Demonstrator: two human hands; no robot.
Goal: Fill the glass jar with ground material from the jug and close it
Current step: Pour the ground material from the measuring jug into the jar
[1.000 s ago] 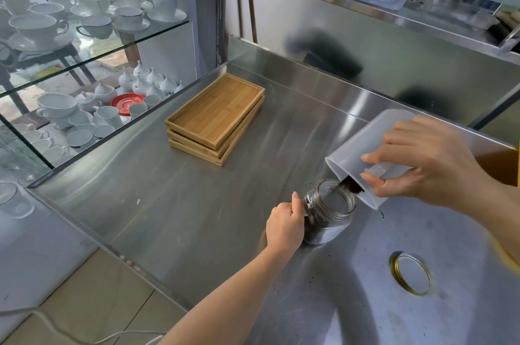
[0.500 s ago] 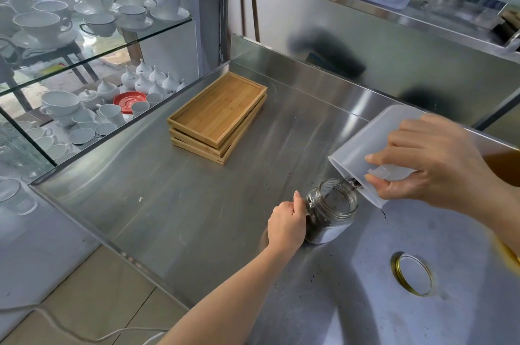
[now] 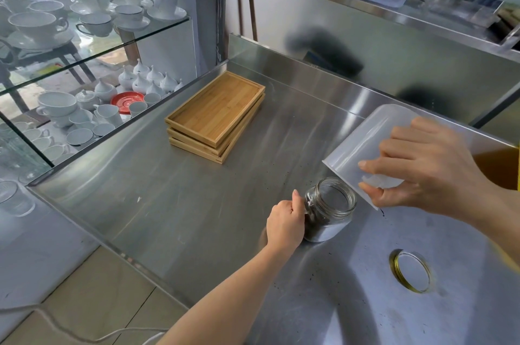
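A clear glass jar [image 3: 329, 211] stands upright on the steel counter [image 3: 197, 204], its lower part dark with ground material. My left hand [image 3: 285, 222] grips the jar's left side. My right hand [image 3: 422, 170] holds a translucent plastic jug [image 3: 363, 144] tipped mouth-down just above and to the right of the jar's open rim. No dark material shows at the jug's mouth. The gold-rimmed jar lid [image 3: 412, 271] lies flat on the counter to the right of the jar.
A stack of three bamboo trays [image 3: 216, 113] sits at the counter's back left. Glass shelves [image 3: 92, 46] with white cups and teapots stand on the left. A steel shelf [image 3: 365, 4] with containers hangs overhead. Dark specks lie scattered around the jar.
The stream of dark grounds at the jug's mouth has stopped. The jug has lifted slightly up and to the right, away from the jar rim. My left hand stays on the jar.
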